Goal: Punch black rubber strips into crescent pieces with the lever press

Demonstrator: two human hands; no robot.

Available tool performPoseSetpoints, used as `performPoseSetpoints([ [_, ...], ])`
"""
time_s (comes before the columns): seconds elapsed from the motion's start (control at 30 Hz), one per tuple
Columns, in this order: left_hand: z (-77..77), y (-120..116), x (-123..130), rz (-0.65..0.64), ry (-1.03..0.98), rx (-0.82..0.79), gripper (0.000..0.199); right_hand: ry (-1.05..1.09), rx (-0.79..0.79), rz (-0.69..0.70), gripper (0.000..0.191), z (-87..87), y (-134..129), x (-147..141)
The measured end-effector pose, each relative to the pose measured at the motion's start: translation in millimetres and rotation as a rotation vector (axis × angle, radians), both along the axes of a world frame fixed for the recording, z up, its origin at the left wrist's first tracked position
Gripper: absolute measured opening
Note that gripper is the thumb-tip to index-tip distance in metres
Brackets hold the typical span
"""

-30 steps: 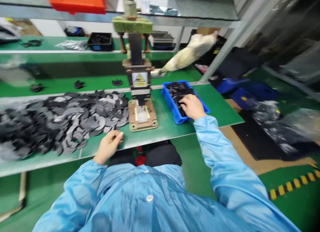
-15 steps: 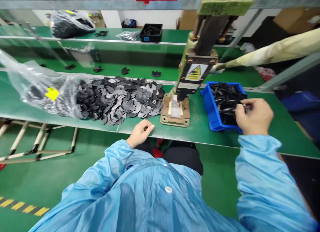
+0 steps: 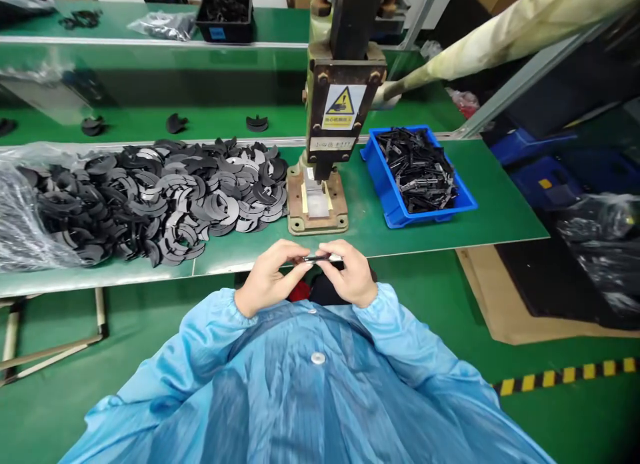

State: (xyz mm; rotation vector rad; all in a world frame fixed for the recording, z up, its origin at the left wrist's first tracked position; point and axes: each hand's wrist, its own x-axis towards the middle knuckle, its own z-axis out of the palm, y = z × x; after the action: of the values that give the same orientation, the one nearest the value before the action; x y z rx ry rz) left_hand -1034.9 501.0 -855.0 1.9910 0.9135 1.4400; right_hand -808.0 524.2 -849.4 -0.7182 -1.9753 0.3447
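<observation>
A small black strip-like part (image 3: 317,258) is pinched between both hands, just off the bench's front edge. My left hand (image 3: 277,274) closes on its left end, and my right hand (image 3: 350,274) on its right end. Straight beyond them stands a press (image 3: 344,127) with a warning label; its base plate (image 3: 295,207) rests on the bench. Dark and grey curved pieces (image 3: 175,197) lie heaped left of the press. To its right, a blue bin (image 3: 425,217) holds many thin black parts (image 3: 417,167).
A clear plastic bag (image 3: 25,217) lies at the far left. Several curved pieces sit along the green strip behind, one of them (image 3: 257,123) near the press. A black bin (image 3: 225,34) stands on the back shelf. A covered pole (image 3: 480,44) slants in from the upper right.
My right hand has left the blue bin and come to the middle, meeting my left hand at the black part. The view has shifted to the right and down.
</observation>
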Motion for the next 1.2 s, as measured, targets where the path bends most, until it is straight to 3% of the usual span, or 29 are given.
performPoseSetpoints([
  [0.2,-0.3,-5,-3,0.024,0.029,-0.07,0.012,-0.005,-0.051,-0.01,0.045,-10.8,1,1],
  [0.4,1.9,-9,-3,0.038,0.025,-0.196,0.015,-0.007,-0.072,-0.008,0.046,-15.3,0,1],
  [0.63,-1.4,2,4,-0.202,-0.263,-0.705,0.036,-0.154,0.109,0.105,0.045,-7.5,13,6],
  [0.83,2.6,15,20,-0.361,-0.442,-0.935,0.058,-0.224,0.224,0.089,0.044,-2.3,19,5],
  [1.0,9.1,36,27,-0.304,-0.47,-0.78,0.054,-0.174,0.178,0.011,0.056,13.1,19,4],
  [1.2,13.7,108,4,0.067,-0.2,-0.391,0.032,0.093,0.127,-0.269,0.039,57.0,52,36],
])
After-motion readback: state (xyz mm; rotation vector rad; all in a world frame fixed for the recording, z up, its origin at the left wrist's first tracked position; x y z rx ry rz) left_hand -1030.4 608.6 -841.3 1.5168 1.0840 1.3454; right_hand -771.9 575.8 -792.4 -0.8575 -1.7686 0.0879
